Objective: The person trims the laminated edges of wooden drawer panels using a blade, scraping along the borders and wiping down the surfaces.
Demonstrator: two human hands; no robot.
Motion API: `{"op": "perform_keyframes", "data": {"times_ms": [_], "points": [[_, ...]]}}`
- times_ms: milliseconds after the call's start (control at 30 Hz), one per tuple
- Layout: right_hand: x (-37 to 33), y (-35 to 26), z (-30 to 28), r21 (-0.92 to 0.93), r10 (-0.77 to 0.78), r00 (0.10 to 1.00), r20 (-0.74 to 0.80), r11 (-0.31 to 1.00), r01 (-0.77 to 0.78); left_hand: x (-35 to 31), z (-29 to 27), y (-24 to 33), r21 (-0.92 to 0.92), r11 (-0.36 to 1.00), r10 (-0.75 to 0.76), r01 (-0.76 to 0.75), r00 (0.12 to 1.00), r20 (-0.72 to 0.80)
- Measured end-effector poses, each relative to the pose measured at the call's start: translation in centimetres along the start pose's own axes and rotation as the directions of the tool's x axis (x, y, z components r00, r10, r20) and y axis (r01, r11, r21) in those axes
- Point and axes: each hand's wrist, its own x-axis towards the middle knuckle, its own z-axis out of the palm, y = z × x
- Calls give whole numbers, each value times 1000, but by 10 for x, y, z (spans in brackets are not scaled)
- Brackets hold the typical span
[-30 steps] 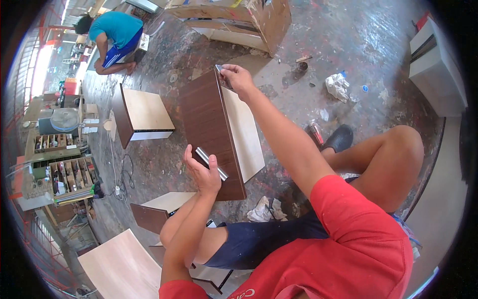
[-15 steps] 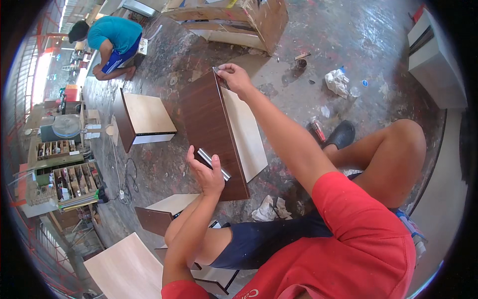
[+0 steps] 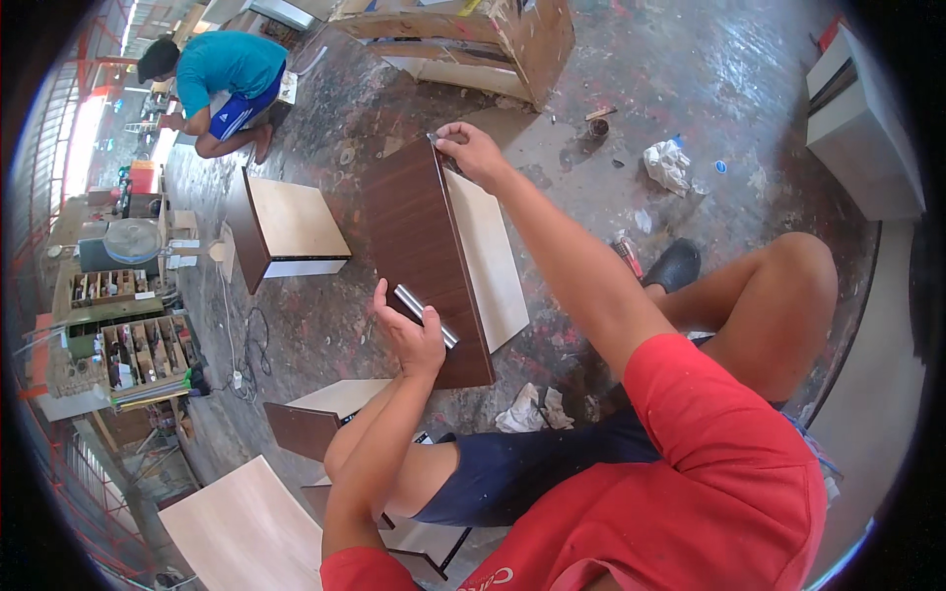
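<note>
A dark brown wood-grain drawer front (image 3: 419,231) stands before me, with its pale drawer box (image 3: 490,256) behind it on the right. My left hand (image 3: 414,340) lies against the lower part of the front, fingers stretched and thumb apart. A shiny metal tube-shaped handle (image 3: 426,313) shows between and behind its thumb and fingers; whether they press on it I cannot tell. At the far top corner, my right hand (image 3: 471,156) is closed in a pinch. A small greyish bit shows by its fingertips, too small to name.
Another drawer (image 3: 296,222) stands left, and more lie near my left leg. A worn wooden cabinet frame (image 3: 537,54) is at the back. Crumpled paper (image 3: 667,165) and a small dark pot (image 3: 598,127) lie right. A co-worker (image 3: 232,74) crouches far left; a parts tray (image 3: 148,357) sits nearer.
Both hands keep nearly the same places on the drawer front; the view has shifted slightly. The co-worker's hand has risen away from the lower leg.
</note>
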Motion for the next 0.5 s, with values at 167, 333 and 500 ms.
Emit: {"op": "perform_keyframes", "data": {"times_ms": [167, 333, 500], "points": [[-34, 11, -12, -99, -19, 995, 97, 995, 28, 2, 2, 2, 3, 1000, -14, 14, 1000, -3], [-92, 32, -18, -167, 4, 994, 110, 986, 15, 5, 3, 3, 32, 999, -32, 32, 999, -11], [-162, 44, -19, -202, 80, 987, 142, 978, -50, 6, 3, 3, 48, 996, -73, 74, 997, -12]]}}
